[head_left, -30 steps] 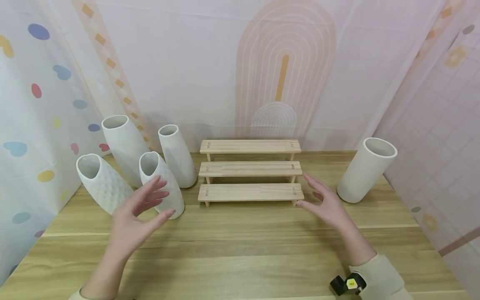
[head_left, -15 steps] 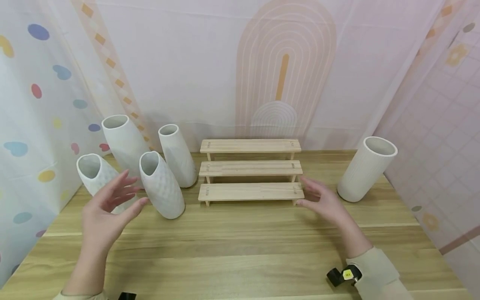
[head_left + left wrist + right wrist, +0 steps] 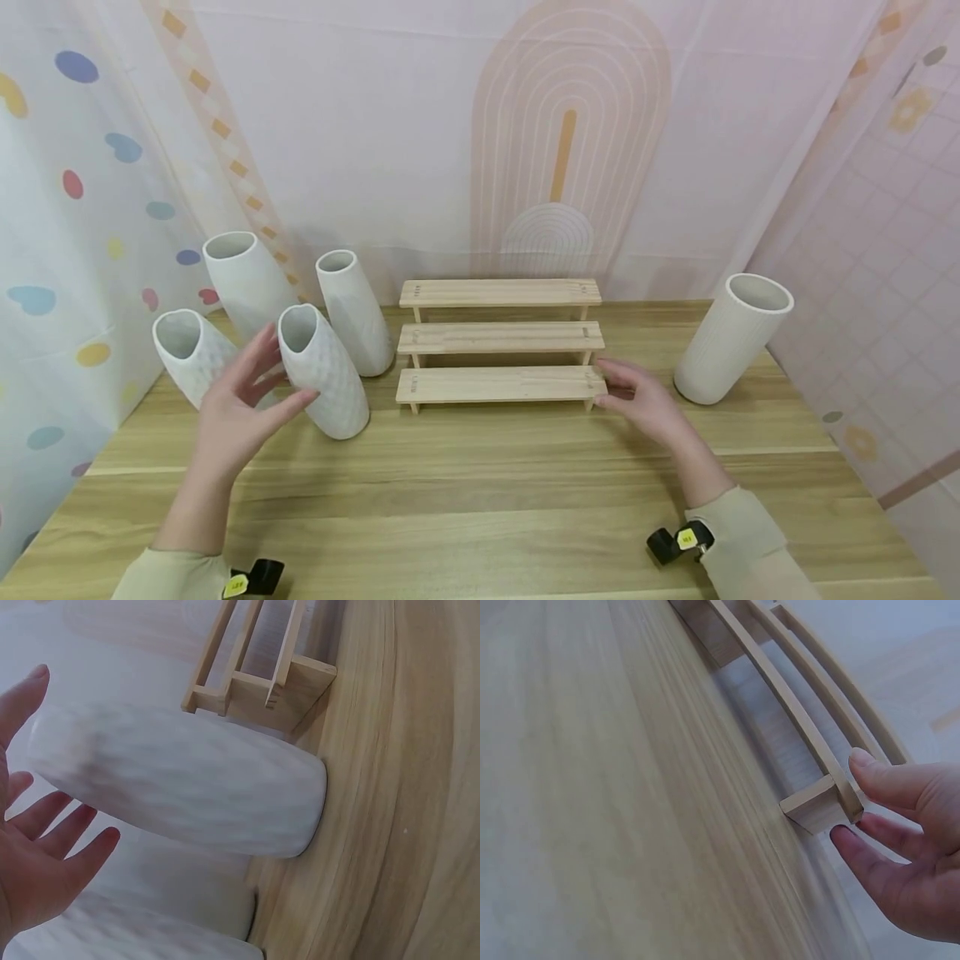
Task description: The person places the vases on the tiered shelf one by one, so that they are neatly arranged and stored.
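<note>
My left hand is spread beside a dimpled white vase with a notched rim. In the left wrist view, its fingertips lie close along the vase's side while the thumb stands apart from it; contact there is unclear. At the other side, my right hand hovers at the right end of a three-step wooden display rack. The right wrist view puts the lowest board's end between the thumb and the fingers, without a plain grip.
Behind and left of my left hand stand another dimpled vase, a tall smooth vase and a slim vase. A ribbed cylindrical vase stands right of the rack. Patterned cloth hangs behind the wooden table.
My left hand first moved left, away from the front of the dimpled vase, then came back rightward beside it. My right hand shifted slightly inward at the rack's end. Vases and rack stayed put.
</note>
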Motion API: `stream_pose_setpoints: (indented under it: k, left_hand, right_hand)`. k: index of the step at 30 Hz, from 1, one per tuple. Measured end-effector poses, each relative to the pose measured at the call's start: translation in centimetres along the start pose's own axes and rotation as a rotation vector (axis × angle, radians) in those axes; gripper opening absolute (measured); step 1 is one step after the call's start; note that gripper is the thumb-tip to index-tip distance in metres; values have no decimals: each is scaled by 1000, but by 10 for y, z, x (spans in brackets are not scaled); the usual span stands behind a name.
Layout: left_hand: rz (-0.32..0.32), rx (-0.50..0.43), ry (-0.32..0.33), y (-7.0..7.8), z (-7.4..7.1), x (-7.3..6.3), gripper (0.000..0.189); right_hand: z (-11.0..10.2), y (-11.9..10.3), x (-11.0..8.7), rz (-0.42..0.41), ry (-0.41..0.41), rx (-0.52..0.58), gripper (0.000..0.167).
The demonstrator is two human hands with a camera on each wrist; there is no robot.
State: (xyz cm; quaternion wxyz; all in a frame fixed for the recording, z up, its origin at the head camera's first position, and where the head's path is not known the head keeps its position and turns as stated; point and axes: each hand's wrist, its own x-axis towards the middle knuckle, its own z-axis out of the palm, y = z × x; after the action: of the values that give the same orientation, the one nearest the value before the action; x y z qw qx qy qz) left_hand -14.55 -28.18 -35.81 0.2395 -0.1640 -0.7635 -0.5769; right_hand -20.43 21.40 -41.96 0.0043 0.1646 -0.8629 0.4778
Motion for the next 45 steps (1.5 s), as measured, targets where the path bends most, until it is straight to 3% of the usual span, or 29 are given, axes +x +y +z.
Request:
stream_pose_setpoints:
  k: [12,27,31,37,45]
  left_hand:
    - [-86,82,-31,-13,6,14,91]
    - [-186,-27,105,-8,15,13,78]
    - [-170,-80,105,2,18,14,77]
    - [-135,-113,58,28,29,21,77]
    - [-117,-100,-38,57,60,36,75]
  right_hand:
    - [3,5,5,-50,2,-48,46]
    - [4,2,6,-27,12,-77,44]
    - [4,0,6,-25,21,-62,43]
    - [4,-3,6,-17,22,-53,43]
    - [4,-1,5,-12,25,-62,44]
